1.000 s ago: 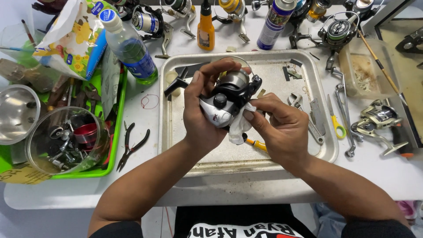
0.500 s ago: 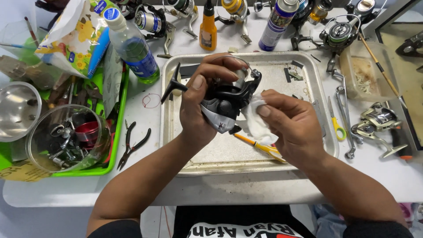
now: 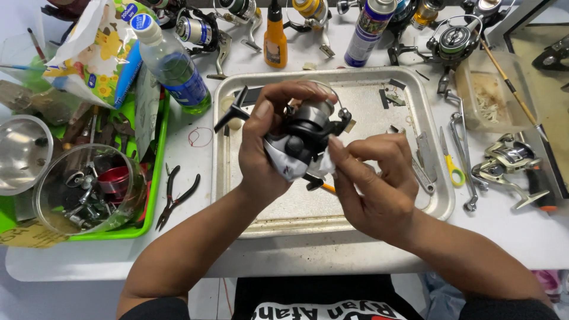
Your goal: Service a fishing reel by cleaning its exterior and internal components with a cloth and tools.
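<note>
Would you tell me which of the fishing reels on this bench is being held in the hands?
The grey and black reel over the metal tray, gripped by the left hand; the right hand presses a white cloth against it. The others lie on the table.

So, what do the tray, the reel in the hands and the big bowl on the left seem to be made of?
Tray: likely aluminium or steel; dull grey, scuffed, rolled rim.
Reel: grey and black body with a smooth sheen, perhaps painted metal or plastic; hard to tell.
Bowl: clear glass or plastic; the parts inside show through.
</note>
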